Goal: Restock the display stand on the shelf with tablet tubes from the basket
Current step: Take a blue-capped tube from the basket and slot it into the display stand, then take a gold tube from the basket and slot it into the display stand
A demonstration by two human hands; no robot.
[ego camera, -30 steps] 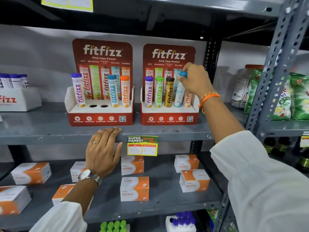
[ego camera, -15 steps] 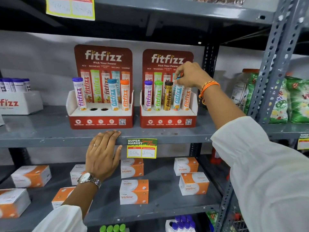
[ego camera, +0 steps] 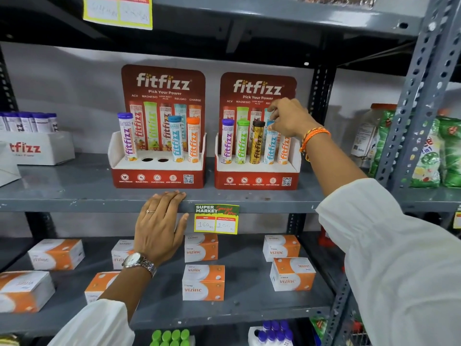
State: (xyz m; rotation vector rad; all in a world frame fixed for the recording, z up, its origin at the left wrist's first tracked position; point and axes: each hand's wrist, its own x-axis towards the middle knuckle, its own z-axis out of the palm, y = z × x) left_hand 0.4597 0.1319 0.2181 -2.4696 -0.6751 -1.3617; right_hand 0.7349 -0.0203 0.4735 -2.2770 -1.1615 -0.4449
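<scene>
Two red fitfizz display stands sit on the grey shelf (ego camera: 74, 193). The left stand (ego camera: 157, 178) holds a purple, a blue and an orange tube, with two empty holes (ego camera: 154, 160) between them. The right stand (ego camera: 257, 181) holds a full row: purple, green, black-gold, blue and orange tubes. The blue tube (ego camera: 270, 148) stands upright in its hole. My right hand (ego camera: 291, 118) hovers at its cap, fingers loosely spread and the thumb beside the cap. My left hand (ego camera: 162, 221) lies flat on the shelf's front edge, holding nothing. The basket is out of view.
A white fitfizz box (ego camera: 37, 148) with purple-capped tubes stands at the far left. Green packets (ego camera: 439, 151) and a jar fill the bay to the right, beyond the grey upright (ego camera: 409, 121). Orange vizinc boxes (ego camera: 203, 283) lie on the shelf below. A price tag (ego camera: 216, 219) hangs from the edge.
My right hand pushed the blue tube down into the right stand, and its fingers have now lifted off the cap. My left hand has stayed on the shelf edge.
</scene>
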